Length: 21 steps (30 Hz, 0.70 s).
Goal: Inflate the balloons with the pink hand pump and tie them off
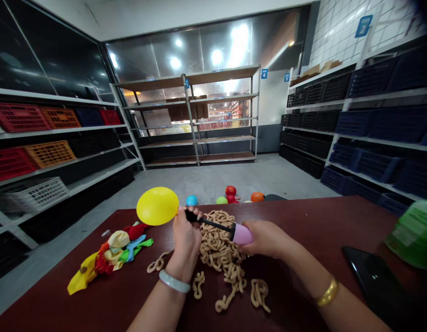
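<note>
Two bangles, one pale [174, 281] and one gold [327, 291], are closest, with a phone [370, 272] over to the right on the table [289, 304] and a green bottle [414, 240] just past it. Next, stray brown coils [198, 285] in front of a heap [216, 244] of the same stuff, plus limp balloons [118, 239] off to the left.

Left grip [187, 233] is curled snug round the black end of the pump [216, 224], yellow balloon [157, 206] sticking out past the thumb, above the table's far side. Fingers cover the neck, so can't tell how far it's on. Right grip [263, 237] is wrapped round the lilac end, rod showing between.

My tip: pinch that neck tight, push straight along the rod so it doesn't bend, smooth strokes, and ease off before the skin gets too tight.

Past the far edge: some blown-up balloons [230, 190], then shelves [227, 139].
</note>
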Tool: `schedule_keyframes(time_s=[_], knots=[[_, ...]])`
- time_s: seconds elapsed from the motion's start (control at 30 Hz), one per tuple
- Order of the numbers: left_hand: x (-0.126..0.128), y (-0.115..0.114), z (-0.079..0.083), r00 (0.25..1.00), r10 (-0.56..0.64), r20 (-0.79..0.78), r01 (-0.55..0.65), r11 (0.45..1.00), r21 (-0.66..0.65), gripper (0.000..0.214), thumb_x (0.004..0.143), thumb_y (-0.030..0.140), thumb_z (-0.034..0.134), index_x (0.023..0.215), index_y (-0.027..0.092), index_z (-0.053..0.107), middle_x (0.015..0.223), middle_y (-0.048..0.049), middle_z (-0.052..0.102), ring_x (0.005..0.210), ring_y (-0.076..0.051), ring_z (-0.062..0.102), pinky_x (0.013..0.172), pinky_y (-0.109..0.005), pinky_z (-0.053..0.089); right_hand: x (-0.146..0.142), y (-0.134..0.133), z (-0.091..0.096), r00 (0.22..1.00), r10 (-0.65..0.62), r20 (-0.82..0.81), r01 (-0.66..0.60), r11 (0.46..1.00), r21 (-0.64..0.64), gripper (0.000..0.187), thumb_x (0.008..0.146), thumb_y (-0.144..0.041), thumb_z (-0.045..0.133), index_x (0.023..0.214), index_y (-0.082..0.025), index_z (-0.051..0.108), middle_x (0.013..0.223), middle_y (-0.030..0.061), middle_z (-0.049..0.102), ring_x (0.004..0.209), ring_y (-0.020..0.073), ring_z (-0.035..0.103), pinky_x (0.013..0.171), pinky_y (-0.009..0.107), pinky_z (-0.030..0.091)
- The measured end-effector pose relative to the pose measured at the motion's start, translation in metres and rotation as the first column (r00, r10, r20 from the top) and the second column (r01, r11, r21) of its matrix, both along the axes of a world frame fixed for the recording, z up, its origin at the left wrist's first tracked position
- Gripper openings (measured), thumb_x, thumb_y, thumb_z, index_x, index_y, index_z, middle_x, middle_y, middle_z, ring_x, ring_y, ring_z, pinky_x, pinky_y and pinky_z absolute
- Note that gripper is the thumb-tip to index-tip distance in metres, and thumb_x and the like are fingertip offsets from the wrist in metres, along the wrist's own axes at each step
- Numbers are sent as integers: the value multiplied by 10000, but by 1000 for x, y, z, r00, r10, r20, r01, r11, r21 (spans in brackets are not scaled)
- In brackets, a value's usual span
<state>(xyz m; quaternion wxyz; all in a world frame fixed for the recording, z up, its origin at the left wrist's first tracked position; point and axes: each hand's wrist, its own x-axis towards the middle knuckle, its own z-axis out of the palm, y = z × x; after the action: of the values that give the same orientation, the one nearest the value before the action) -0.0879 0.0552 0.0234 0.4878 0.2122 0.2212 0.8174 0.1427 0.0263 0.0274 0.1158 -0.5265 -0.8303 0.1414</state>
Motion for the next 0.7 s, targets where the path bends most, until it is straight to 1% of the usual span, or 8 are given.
schedule_keyframes(time_s=[0.1,0.2,0.27,0.33,0.4,0.47,0.6,0.7], knots=[[25,-9,-8,999,-43,-25,43,999,22,237,807,293,703,808,195,487,710,25,512,598,-114,513,540,-247,416,-8,-4,-2,999,3,-40,-2,1000,14,395,687,-504,708,997,-262,671,921,35,745,807,253,675,592,286,353],[50,-22,-11,996,-74,-49,75,997,17,259,816,338,710,819,202,490,727,21,521,626,-116,527,571,-248,435,-16,-9,0,996,-10,-92,13,1000,26,387,701,-473,700,1014,-248,665,948,45,747,817,253,675,613,287,367],[60,-29,-10,995,-79,-57,80,997,8,274,828,369,701,813,204,483,723,20,521,631,-116,526,587,-249,444,-19,-12,2,993,-11,-115,13,1000,19,381,709,-452,699,1028,-248,661,957,47,748,820,250,676,621,282,370],[63,-32,-6,995,-85,-58,85,996,7,276,830,371,701,811,202,484,723,18,521,632,-117,527,593,-252,448,-21,-14,5,994,-18,-111,20,1000,13,399,716,-464,697,1052,-254,658,959,45,748,819,250,677,618,279,366],[55,-30,1,994,-95,-54,96,995,15,258,824,348,704,816,197,494,729,15,525,629,-119,529,583,-256,447,-20,-13,6,996,-31,-89,33,999,21,433,726,-507,684,1084,-265,652,966,44,744,821,255,675,608,282,358],[38,-24,9,996,-82,-42,83,996,26,234,818,314,697,809,193,497,722,15,524,619,-121,528,564,-258,437,-17,-10,5,997,-36,-66,38,999,37,463,734,-550,669,1109,-280,645,975,45,739,826,257,670,606,288,358],[-7,-8,20,998,56,-35,-55,998,13,174,814,235,645,787,189,479,679,27,513,588,-112,519,545,-249,407,-5,-1,1,1000,-30,-7,30,998,51,440,703,-560,695,1038,-278,653,924,42,736,799,251,660,590,294,346],[-26,-2,22,990,135,-33,-135,991,1,149,789,190,618,789,189,469,663,38,501,568,-104,508,528,-238,381,3,4,0,1000,-22,18,21,998,56,417,678,-541,716,990,-272,648,893,30,733,776,240,657,571,288,324]])
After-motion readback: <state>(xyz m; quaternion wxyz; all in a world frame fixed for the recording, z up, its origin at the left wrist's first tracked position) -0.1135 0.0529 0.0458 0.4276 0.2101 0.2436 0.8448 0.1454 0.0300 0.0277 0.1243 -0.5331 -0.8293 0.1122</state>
